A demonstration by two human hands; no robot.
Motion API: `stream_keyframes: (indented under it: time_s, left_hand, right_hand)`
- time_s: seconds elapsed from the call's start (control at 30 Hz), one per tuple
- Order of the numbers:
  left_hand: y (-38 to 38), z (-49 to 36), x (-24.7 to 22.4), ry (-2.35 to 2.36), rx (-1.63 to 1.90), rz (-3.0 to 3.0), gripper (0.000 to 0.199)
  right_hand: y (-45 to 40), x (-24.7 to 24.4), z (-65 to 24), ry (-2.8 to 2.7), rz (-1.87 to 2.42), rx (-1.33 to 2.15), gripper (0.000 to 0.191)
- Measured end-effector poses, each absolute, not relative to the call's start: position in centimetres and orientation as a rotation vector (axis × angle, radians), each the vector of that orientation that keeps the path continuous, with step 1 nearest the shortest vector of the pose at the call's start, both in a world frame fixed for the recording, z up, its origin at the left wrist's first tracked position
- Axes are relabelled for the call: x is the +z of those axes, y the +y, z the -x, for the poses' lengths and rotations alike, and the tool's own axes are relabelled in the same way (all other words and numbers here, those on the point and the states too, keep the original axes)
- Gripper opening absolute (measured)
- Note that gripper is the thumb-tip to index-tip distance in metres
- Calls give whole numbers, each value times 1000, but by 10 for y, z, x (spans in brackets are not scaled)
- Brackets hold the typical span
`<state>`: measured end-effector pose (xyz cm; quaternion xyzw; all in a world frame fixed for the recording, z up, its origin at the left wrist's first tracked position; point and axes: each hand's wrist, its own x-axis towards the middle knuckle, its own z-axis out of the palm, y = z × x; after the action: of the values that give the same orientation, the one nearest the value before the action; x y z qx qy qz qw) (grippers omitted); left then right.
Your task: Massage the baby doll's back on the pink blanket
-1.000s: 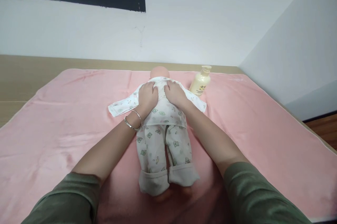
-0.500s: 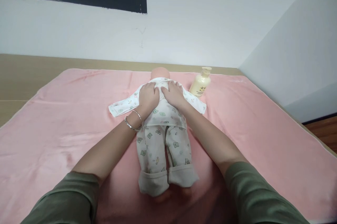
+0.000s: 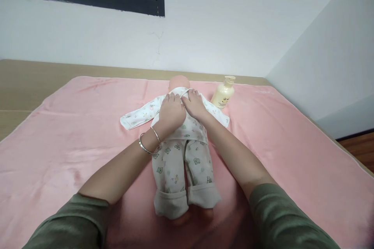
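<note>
Head view, left fingers (image 3: 172, 98) shifted across doll (image 3: 190, 129)

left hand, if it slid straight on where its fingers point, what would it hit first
Probably the doll's head, just past the top of the shirt the left hand rests on, though depth is hard to judge.

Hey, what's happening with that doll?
A person has both hands on a doll lying on a pink blanket. The left hand and the right hand rest side by side on the upper part of its white patterned shirt. The doll's head points away from the person, and its sleeves stretch out to both sides. It also wears patterned pants with turned-up cuffs. A pale yellow bottle stands near the sleeve on the right.
</note>
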<state>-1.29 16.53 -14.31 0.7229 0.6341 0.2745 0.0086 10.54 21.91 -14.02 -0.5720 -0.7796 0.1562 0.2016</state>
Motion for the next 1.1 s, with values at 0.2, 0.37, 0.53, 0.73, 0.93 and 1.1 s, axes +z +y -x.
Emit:
stream_keyframes:
  time_s: [0.2, 0.37, 0.53, 0.73, 0.93, 1.1]
  left_hand:
    - [175, 24, -143, 1988, 853, -2143, 48]
    - [193, 44, -151, 1962, 904, -1997, 54]
    - [191, 42, -152, 2018, 947, -1978, 49]
    - [159, 12, -146, 2136, 746, -2327, 40]
    - [161, 15, -144, 2083, 721, -2394, 37]
    - [190, 44, -139, 1945, 835, -2120, 37]
  right_hand:
    - [207, -133, -102, -2264, 1669, 352, 71]
    - [175, -125, -89, -2374, 1763, 257, 71]
    - [168, -118, -89, -2523, 1662, 251, 65]
    - [218, -128, -110, -2397, 1612, 336, 60]
    - [207, -129, -105, -2318, 1661, 281, 61]
    - [162, -121, -85, -2406, 1713, 177, 64]
